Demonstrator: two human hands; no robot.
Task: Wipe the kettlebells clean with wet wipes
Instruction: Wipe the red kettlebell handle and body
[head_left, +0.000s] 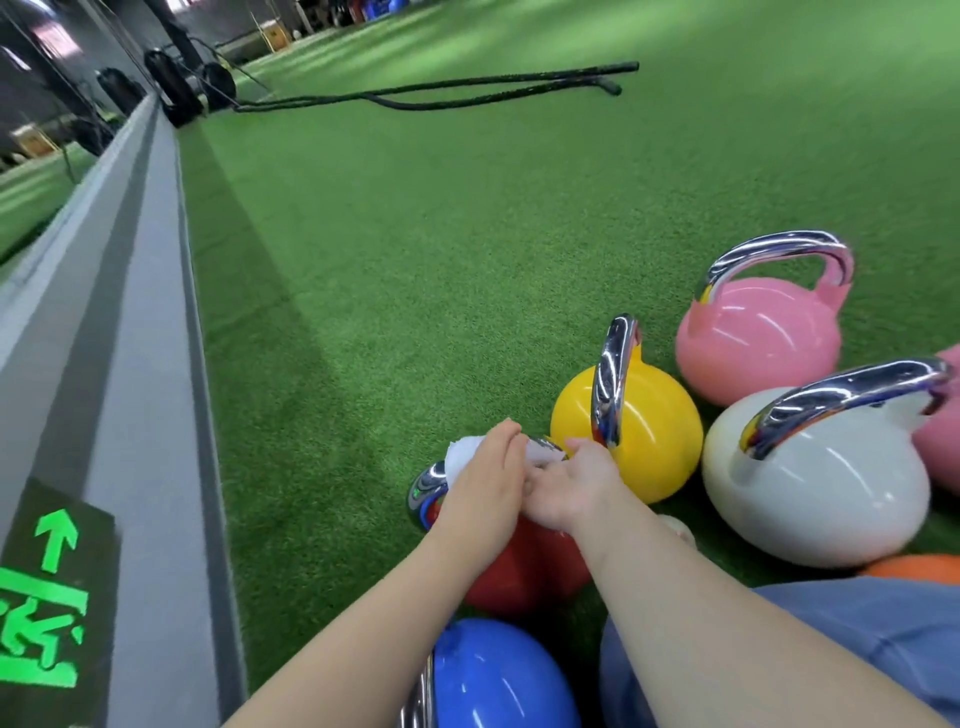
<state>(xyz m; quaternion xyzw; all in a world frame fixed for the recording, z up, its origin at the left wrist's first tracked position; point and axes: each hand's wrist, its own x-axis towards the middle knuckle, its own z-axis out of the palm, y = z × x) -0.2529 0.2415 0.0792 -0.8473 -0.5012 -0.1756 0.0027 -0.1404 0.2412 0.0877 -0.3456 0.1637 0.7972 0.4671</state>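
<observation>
A red kettlebell (524, 566) stands on the turf under my hands, its chrome handle (428, 486) showing at the left. My left hand (485, 480) holds a white wet wipe (462, 454) wrapped over that handle. My right hand (574, 480) grips the handle's other end, fingers curled round it. Around it stand a yellow kettlebell (649, 431), a white kettlebell (815, 493), a pink kettlebell (758, 343) and a blue kettlebell (493, 680) close to me.
A grey raised ledge (130, 332) with a green exit arrow sign (47, 592) runs along the left. Black battle ropes (441, 96) lie far off on the green turf (415, 249). An orange kettlebell (914, 569) and a second pink one (940, 447) sit at the right edge. My blue-clad knee (831, 644) is at bottom right.
</observation>
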